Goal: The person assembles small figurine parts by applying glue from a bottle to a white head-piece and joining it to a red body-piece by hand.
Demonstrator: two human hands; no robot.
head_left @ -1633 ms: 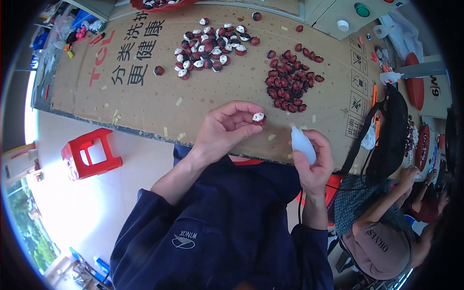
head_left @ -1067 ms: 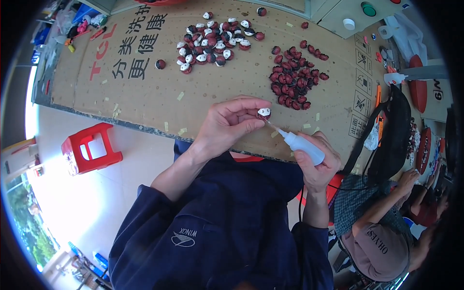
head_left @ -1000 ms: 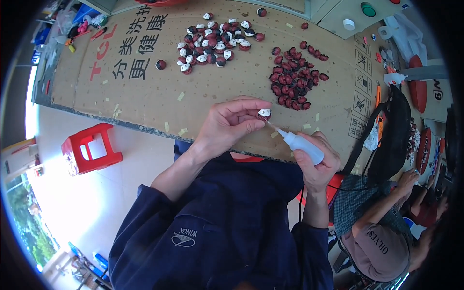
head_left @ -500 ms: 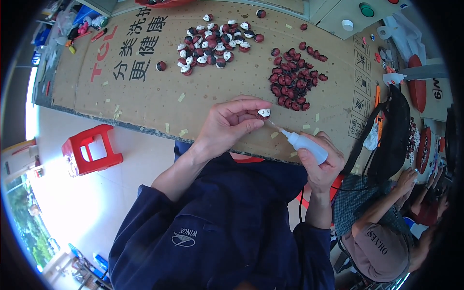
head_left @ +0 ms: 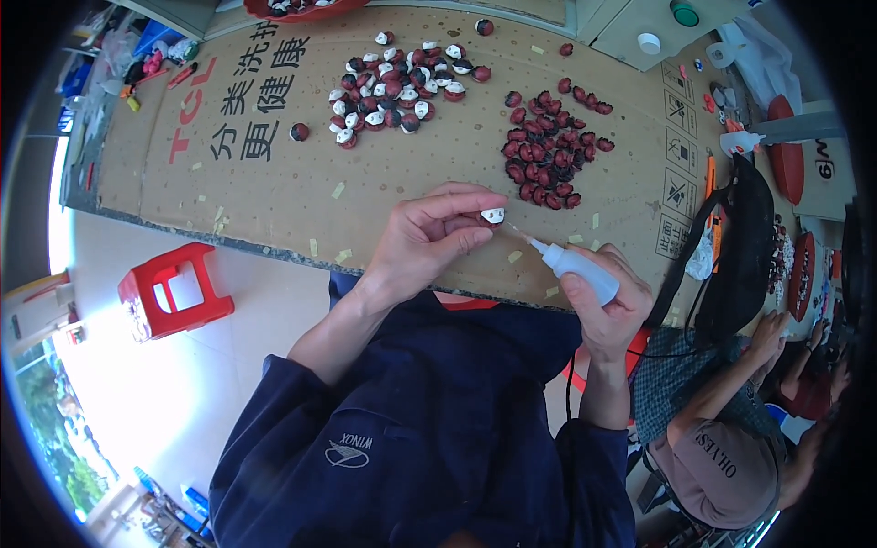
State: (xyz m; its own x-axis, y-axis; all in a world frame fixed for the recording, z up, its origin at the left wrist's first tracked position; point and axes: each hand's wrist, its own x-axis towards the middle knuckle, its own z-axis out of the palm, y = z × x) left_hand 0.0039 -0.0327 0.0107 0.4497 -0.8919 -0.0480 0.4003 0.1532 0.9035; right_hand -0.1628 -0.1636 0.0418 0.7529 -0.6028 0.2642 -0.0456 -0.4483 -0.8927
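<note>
My left hand (head_left: 429, 236) pinches a small white and dark red piece (head_left: 493, 216) between thumb and fingers, above the near side of the cardboard. In my right hand (head_left: 610, 306) is a whitish squeeze bottle (head_left: 585, 274) with a thin needle tip, tilted toward that piece. The tip ends just right of the piece; a small gap seems to lie between them. Beyond my left hand lies a loose group of white, black and dark red pieces (head_left: 393, 89). Farther right is a pile of dark red, dark-rimmed pieces (head_left: 548, 155).
Printed cardboard (head_left: 365, 173) covers the table. A red bowl (head_left: 306, 9) stands at the far edge. On the right lie a black bag (head_left: 742, 256), an orange cutter (head_left: 712, 196) and a second white bottle (head_left: 740, 142). A co-worker (head_left: 722, 466) sits at right; a red stool (head_left: 174, 292) stands left.
The piece in my left hand has turned slightly, and the needle tip is a little farther from it. The whole view has shifted a bit.
</note>
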